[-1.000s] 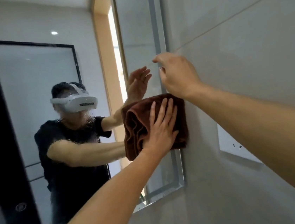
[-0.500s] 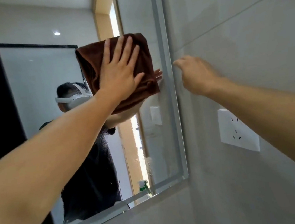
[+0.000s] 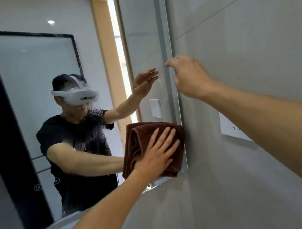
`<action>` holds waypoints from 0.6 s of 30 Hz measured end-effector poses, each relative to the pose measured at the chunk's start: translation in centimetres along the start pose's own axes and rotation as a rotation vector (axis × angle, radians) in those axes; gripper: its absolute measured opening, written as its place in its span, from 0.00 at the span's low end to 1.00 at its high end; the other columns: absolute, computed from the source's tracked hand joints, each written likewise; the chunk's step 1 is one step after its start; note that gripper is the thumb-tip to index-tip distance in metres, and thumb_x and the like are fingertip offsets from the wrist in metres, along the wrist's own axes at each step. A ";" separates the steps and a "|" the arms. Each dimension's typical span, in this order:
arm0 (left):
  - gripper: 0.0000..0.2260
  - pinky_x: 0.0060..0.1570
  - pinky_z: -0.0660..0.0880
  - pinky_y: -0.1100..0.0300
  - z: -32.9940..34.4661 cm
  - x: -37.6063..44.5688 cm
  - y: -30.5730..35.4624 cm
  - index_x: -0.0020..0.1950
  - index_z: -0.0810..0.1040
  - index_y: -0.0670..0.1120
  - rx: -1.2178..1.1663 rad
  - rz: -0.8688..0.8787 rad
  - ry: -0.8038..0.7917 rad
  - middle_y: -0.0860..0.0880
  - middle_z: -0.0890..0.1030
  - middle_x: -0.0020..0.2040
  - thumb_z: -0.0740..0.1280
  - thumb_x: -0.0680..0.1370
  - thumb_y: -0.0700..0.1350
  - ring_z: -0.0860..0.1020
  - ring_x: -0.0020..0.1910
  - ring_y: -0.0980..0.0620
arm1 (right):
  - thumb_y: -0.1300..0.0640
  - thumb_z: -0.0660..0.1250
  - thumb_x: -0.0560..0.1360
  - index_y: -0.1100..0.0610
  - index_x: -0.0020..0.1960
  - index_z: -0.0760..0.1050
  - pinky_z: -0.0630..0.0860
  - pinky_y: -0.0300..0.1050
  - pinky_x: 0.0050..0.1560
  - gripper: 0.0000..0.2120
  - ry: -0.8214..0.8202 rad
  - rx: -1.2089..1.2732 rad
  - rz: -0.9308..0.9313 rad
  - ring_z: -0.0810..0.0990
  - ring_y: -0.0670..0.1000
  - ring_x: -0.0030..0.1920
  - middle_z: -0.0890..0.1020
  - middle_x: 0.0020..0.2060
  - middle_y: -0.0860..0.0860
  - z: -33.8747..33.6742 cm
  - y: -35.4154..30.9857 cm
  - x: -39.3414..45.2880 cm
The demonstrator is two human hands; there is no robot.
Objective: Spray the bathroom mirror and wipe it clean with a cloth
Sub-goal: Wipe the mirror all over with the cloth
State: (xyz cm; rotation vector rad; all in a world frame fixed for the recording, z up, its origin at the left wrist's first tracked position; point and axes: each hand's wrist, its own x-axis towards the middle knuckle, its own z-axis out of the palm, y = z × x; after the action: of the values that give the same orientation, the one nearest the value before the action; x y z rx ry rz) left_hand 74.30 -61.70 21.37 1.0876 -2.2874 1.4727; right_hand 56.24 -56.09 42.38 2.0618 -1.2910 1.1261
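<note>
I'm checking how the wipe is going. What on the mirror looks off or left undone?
A patch of spray droplets and streaks clings unwiped to the mirror glass, left of the brown cloth. The left hand presses the cloth flat near the mirror's lower right corner. Nothing looks damaged or askew.

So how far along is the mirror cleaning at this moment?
Done: spraying, judging by droplets on the mirror. In hand: the left hand presses the brown cloth flat near the lower right corner; the right hand rests at the mirror's edge. Left: the droplet patch mid-mirror is unwiped.
</note>
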 end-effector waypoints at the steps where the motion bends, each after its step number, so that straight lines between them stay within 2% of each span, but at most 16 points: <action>1: 0.30 0.77 0.38 0.39 0.0 -0.4 -0.3 0.80 0.60 0.48 0.010 0.052 -0.028 0.41 0.54 0.81 0.63 0.80 0.56 0.49 0.81 0.40 | 0.69 0.58 0.78 0.58 0.70 0.72 0.73 0.52 0.64 0.22 -0.006 0.006 0.000 0.75 0.59 0.64 0.75 0.66 0.58 0.2 -0.1 -0.3; 4: 0.30 0.76 0.36 0.40 -1.5 0.2 -2.3 0.80 0.59 0.48 0.081 0.156 -0.080 0.43 0.54 0.82 0.59 0.81 0.57 0.48 0.81 0.41 | 0.68 0.58 0.78 0.57 0.69 0.73 0.73 0.53 0.64 0.21 -0.022 0.003 0.003 0.75 0.59 0.64 0.75 0.65 0.57 0.3 -0.3 -0.9; 6: 0.30 0.77 0.39 0.40 -3.4 1.8 -4.6 0.80 0.59 0.46 0.112 0.157 -0.064 0.43 0.55 0.81 0.59 0.81 0.57 0.50 0.81 0.41 | 0.68 0.58 0.78 0.57 0.68 0.74 0.73 0.54 0.65 0.21 -0.032 -0.002 0.005 0.75 0.59 0.64 0.75 0.65 0.57 0.1 -0.2 -1.0; 8: 0.29 0.78 0.46 0.41 -5.6 4.0 -7.3 0.80 0.60 0.45 0.121 0.064 0.000 0.42 0.57 0.81 0.57 0.81 0.56 0.53 0.80 0.41 | 0.68 0.58 0.77 0.57 0.67 0.75 0.73 0.53 0.65 0.21 -0.031 -0.007 0.004 0.75 0.60 0.64 0.76 0.65 0.58 -0.2 0.0 -1.0; 11: 0.27 0.78 0.48 0.41 -7.6 6.4 -9.2 0.80 0.58 0.43 0.149 -0.103 0.086 0.42 0.54 0.81 0.54 0.84 0.53 0.51 0.81 0.42 | 0.67 0.59 0.76 0.57 0.66 0.76 0.73 0.52 0.65 0.21 -0.026 -0.011 0.005 0.75 0.61 0.65 0.76 0.65 0.58 -0.4 0.2 -1.0; 15: 0.26 0.78 0.47 0.42 -5.7 6.4 -6.1 0.80 0.54 0.38 0.111 -0.217 0.165 0.41 0.51 0.82 0.53 0.84 0.47 0.49 0.81 0.41 | 0.66 0.59 0.77 0.59 0.67 0.75 0.73 0.54 0.64 0.20 -0.058 -0.034 -0.004 0.75 0.61 0.64 0.76 0.64 0.58 0.5 0.5 -2.2; 18: 0.28 0.78 0.46 0.40 -2.9 5.1 -2.3 0.80 0.52 0.38 0.032 -0.230 0.170 0.40 0.52 0.81 0.55 0.83 0.48 0.49 0.81 0.39 | 0.68 0.58 0.75 0.60 0.68 0.73 0.75 0.55 0.62 0.22 -0.096 -0.037 0.009 0.76 0.62 0.62 0.77 0.63 0.59 2.0 0.7 -3.8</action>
State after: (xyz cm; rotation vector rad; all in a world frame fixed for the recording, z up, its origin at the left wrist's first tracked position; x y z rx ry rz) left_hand 71.63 -62.11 27.06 1.1430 -1.9593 1.4544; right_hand 55.55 -55.85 38.12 2.1079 -1.3574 1.0106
